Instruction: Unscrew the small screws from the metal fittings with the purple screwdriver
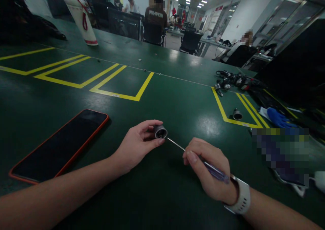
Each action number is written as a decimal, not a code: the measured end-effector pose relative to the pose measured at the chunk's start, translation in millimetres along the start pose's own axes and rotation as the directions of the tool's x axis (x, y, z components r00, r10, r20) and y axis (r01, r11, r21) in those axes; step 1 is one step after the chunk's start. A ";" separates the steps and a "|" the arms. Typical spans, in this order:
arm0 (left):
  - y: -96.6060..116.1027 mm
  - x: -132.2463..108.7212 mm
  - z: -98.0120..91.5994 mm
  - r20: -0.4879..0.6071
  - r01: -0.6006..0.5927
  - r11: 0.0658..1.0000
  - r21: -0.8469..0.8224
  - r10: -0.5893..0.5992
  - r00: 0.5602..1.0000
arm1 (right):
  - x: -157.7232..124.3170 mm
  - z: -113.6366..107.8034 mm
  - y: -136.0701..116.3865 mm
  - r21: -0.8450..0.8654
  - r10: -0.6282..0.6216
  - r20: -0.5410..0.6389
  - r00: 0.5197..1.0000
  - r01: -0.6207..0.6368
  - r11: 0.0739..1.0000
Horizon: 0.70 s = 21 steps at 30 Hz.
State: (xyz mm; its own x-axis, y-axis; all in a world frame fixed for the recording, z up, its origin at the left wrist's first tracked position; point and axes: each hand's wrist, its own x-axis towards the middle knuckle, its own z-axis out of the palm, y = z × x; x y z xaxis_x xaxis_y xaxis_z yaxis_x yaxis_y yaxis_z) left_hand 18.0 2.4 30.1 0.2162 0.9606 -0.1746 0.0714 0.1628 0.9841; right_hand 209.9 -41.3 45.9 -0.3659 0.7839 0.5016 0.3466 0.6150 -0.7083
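Note:
Between the thumb and fingers of my left hand is a small round metal connector, its hollow face turned toward me with dark parts inside. My right hand grips a screwdriver by its clear purplish handle. The thin shaft points up and left, and its tip is at the connector's lower right rim; whether it touches cannot be made out. A white watch sits on my right wrist. Left of my left hand lies a phone in an orange case.
Yellow tape outlines mark the green table. At right are another metal connector piece, a pile of black cabled connectors, a blue glove and a blurred-out item. A white tapered container stands far left; people sit beyond the table.

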 end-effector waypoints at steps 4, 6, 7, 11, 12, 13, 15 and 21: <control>0.6 6.3 8.9 -0.031 -0.033 0.999 -0.039 0.031 0.999 | 3.4 -7.1 7.3 -0.014 -0.055 0.015 0.998 0.056 0.998; 0.6 9.8 13.6 -0.039 -0.048 0.997 -0.062 0.046 0.998 | 6.8 -9.4 13.6 -0.033 -0.090 0.039 0.995 0.091 0.995; 0.3 11.8 15.6 -0.040 -0.056 0.996 -0.068 0.054 0.998 | 8.5 -10.5 17.3 -0.048 -0.101 0.050 0.994 0.103 0.993; -2.2 22.6 21.7 -0.033 -0.085 0.995 -0.056 0.083 0.996 | 13.2 -14.2 31.5 -0.073 -0.099 0.043 0.994 0.102 0.992; -2.7 25.8 23.0 -0.029 -0.091 0.994 -0.054 0.090 0.996 | 13.9 -14.6 34.2 -0.066 -0.095 0.034 0.995 0.097 0.993; -3.0 28.9 24.3 -0.023 -0.095 0.994 -0.052 0.094 0.995 | 14.3 -14.8 36.4 -0.059 -0.091 0.028 0.995 0.093 0.994; -3.4 34.0 26.8 -0.015 -0.099 0.994 -0.046 0.099 0.995 | 14.7 -14.4 39.3 -0.045 -0.083 0.042 0.996 0.085 0.995; -5.7 37.2 26.5 -0.023 -0.152 0.984 0.096 0.155 0.988 | 11.9 -16.1 41.2 -0.058 -0.093 0.130 0.987 0.101 0.993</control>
State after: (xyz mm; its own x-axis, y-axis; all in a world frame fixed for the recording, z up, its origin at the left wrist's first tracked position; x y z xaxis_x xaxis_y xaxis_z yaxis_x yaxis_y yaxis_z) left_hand 51.4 31.2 17.0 0.2020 0.9792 -0.0191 0.1308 -0.0076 0.9914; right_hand 233.7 -5.2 30.7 -0.5054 0.7056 0.4966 0.3574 0.6951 -0.6238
